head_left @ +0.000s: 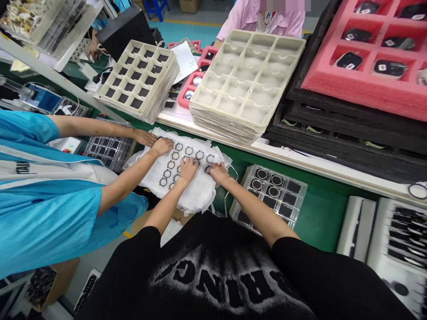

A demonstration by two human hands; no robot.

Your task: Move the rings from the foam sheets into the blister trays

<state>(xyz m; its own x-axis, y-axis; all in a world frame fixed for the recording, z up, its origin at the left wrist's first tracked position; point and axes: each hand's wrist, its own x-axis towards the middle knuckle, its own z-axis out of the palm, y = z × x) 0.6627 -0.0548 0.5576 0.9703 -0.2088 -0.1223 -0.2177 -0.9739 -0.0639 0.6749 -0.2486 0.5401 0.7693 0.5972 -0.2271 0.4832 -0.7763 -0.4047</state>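
Note:
A white cloth-covered pad (200, 195) lies on the bench, with several thin dark watch-case-like rings (167, 173) set on it in rows. Over the middle of the pad my left hand (189, 170) is closed, fingertips down on a dark ring that it partly covers. My right hand (219, 173) pinches at another ring (207, 170) near the pad's right side. Both hands rest close together. A co-worker in a blue top reaches in from the left, one hand (163, 146) and the other hand (145, 137) at the pad's upper left edge.
Right of the pad stands a stack of clear trays (296, 213) with round parts and dark squares. Beige tray stacks (247, 84) (142, 78) fill the shelf behind. Pink foam (333, 89) lies over black foam trays at upper right. Another person (230, 20) sits opposite.

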